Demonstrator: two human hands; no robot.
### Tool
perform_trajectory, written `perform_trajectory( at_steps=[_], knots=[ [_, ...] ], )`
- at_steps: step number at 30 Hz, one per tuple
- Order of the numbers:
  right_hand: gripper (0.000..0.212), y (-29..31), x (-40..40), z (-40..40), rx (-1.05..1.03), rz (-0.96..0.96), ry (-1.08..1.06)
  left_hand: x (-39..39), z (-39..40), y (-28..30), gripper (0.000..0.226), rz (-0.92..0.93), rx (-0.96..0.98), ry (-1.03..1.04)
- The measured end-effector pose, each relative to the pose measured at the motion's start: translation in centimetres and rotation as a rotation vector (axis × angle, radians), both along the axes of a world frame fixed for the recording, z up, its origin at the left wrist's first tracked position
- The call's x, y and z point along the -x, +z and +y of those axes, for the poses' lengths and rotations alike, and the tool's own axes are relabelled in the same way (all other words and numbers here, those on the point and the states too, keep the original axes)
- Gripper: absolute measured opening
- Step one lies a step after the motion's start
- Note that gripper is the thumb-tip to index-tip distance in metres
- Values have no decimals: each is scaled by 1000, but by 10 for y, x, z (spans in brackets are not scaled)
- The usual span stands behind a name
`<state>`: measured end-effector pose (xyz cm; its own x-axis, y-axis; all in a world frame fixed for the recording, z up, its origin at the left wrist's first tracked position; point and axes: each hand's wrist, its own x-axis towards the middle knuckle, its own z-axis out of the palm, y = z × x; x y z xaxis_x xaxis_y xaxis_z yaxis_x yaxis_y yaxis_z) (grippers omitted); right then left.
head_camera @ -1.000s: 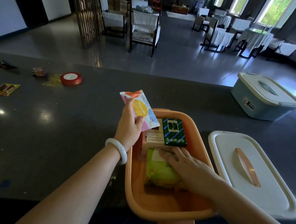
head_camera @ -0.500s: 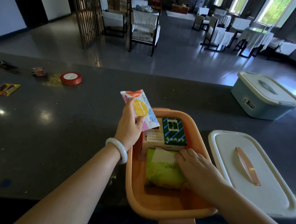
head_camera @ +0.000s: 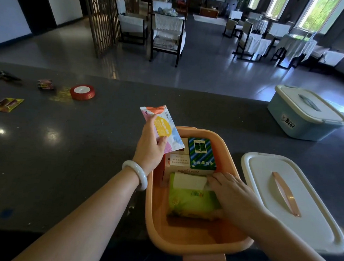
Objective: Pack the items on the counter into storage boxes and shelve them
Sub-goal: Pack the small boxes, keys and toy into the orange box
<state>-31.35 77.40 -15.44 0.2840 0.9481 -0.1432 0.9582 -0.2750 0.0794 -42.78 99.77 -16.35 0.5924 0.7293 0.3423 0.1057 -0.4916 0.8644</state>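
Nearest, an orange storage box (head_camera: pixel 152 219) sits at six o'clock. Inside it, the right hand (head_camera: pixel 231 191) rests flat, fingers loose, against a green tissue pack (head_camera: pixel 191 199). Just beyond, at eleven o'clock from that pack, the left hand (head_camera: pixel 149 149) pinches a pastel sachet (head_camera: pixel 163 126) above the box's left rim, long axis pointing toward eleven. Farther right, a blue lidded box (head_camera: pixel 299 125).

1. A single head-worn wide-angle camera is looking forward and down from the person's side of the dark tabletop (head_camera: pixel 65 164).
2. It is sitting close above the open orange box (head_camera: pixel 156 225) at the near edge.
3. Farther off, it is facing a dining room with chairs (head_camera: pixel 168 36), bending at the frame's edges.
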Motion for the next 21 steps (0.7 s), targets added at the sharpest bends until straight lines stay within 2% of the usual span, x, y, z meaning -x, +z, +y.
perform_trajectory(
  at_steps=[5,7,12,15,18,21],
  knots=[
    [84,4,-2,-4,-66,118,-12,0,2,4,63,66,14,-21],
    [75,4,-5,-6,-116,205,-20,2,3,9,62,73,38,-63],
    [50,10,-11,-5,-412,462,-199,15,1,32,72,160,-56,-178],
    [34,12,-14,-2,-631,559,-307,21,-5,44,78,244,36,-368],
    [24,16,-17,3,-769,649,-377,20,-12,47,60,387,150,-548],
    [15,18,-23,9,-781,770,-440,15,-19,47,47,475,333,-725]
  ],
)
